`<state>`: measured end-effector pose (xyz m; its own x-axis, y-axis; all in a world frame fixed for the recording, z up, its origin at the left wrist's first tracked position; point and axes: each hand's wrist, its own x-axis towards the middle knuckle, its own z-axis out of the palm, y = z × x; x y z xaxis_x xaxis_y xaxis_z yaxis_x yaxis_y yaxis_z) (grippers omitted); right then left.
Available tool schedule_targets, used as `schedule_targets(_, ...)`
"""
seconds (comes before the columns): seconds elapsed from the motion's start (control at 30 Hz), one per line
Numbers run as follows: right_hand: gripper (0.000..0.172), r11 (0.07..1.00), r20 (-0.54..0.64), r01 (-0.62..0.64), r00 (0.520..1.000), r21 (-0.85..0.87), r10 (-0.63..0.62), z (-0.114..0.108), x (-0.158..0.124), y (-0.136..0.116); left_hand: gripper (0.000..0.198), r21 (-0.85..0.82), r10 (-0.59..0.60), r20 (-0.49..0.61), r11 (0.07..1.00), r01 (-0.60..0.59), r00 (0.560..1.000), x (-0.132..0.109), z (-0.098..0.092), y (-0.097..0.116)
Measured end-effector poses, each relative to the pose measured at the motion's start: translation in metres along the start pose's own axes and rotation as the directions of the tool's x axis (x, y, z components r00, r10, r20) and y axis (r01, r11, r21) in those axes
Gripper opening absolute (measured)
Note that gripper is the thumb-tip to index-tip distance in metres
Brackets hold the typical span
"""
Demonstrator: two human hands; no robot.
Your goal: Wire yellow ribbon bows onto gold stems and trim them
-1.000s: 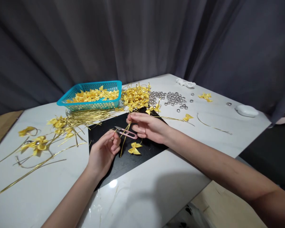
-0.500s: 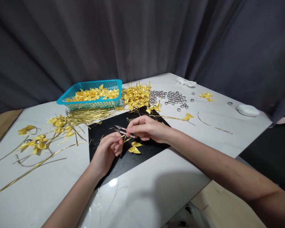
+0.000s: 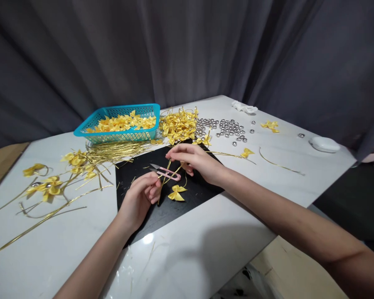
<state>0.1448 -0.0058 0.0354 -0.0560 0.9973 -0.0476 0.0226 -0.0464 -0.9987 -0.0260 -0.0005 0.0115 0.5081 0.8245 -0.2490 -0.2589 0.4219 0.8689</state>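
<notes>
Teal basket (image 3: 118,124) of yellow bows, silver beads (image 3: 226,128), white dish (image 3: 324,144), grey curtain (image 3: 187,50)

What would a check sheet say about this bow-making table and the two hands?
Surface: white table with a black mat.
Job's things: pink snips, gold wire, one yellow bow on the mat.
Clutter: blue basket of bows, wire bundle, silver beads, white dish.
Grippers: left hand pinches the wire; right hand grips its upper end.
Cables: nothing seen.
Surroundings: grey curtain.

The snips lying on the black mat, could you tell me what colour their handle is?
Pink, on the snips; head view.
</notes>
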Motion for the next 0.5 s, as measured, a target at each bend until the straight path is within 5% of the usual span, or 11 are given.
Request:
schedule_targets(0.1,0.012,0.991,0.046,-0.038,0.998,-0.131,0.045,0.003,-0.001,-0.001,0.017,-0.031,0.004,-0.003,1.000,-0.004,1.000,0.000,0.000,0.001)
schedule_targets(0.2,0.007,0.970,0.213,-0.078,0.969,-0.231,0.128,0.002,-0.002,0.001,0.016,-0.063,0.007,-0.014,0.998,-0.007,1.000,0.000,-0.001,0.001)
schedule_targets(0.37,0.010,0.983,0.484,-0.090,0.861,-0.158,0.157,-0.008,-0.002,0.001,0.016,-0.086,0.002,-0.024,0.996,-0.004,1.000,0.000,-0.001,0.002)
schedule_targets(0.5,0.013,0.960,0.520,-0.250,0.807,-0.129,0.280,-0.018,0.002,-0.003,0.016,-0.117,-0.005,-0.036,0.993,0.001,0.999,0.000,-0.001,0.003)
